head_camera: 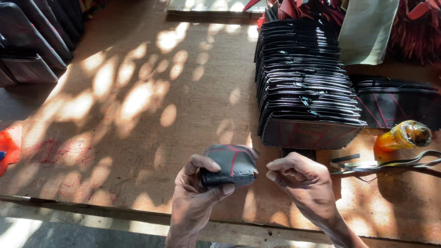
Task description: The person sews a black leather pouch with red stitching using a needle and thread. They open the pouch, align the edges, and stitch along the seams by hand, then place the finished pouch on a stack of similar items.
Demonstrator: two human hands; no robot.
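**Small pouch held over the workbench**

The left hand (pixel 197 190) clasps a dark leather pouch (pixel 229 164) with red stitching, thumb below and fingers curled over its left end. The pouch's long side runs left to right, so its free end points at the right hand (pixel 298 179), just beside it. That hand is pinched shut (on a thread or needle, I cannot tell). Behind, a stack of pouches (pixel 305 92), scissors (pixel 390 164) and an orange bottle (pixel 402 136) sit on the wooden table (pixel 115 115).

A long row of dark stitched pouches (pixel 303 87) stands on my wooden table (pixel 138 115); an orange bottle (pixel 400 137) lies beside scissors (pixel 390 164).
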